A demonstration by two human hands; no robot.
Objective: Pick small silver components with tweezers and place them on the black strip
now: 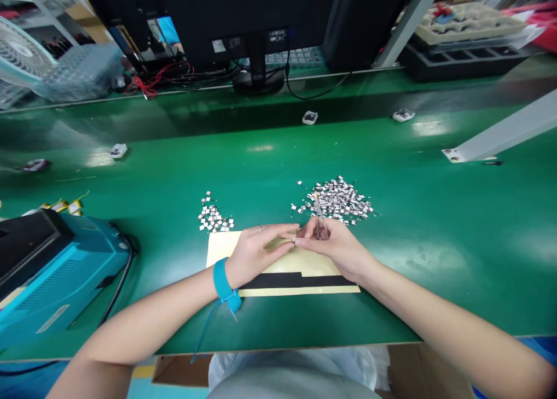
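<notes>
My right hand (333, 245) is shut on slim metal tweezers (320, 219), their tips hidden near my fingers. My left hand (256, 254) pinches a tiny metal part (296, 237) between finger and thumb, right beside my right fingertips. Just above my hands lies a large heap of small silver-and-black parts (337, 200), and a smaller heap (213, 214) lies to its left. Under both hands is a cream sheet (226, 247) with a black strip (296, 281). A blue wrist strap (223, 283) circles my left wrist.
A teal machine (56, 265) with a black cable stands at the left, near small yellow wired parts (65, 206). Small white pieces (310, 117) dot the green bench (456, 225). A monitor stand (257, 80) and cables stand behind.
</notes>
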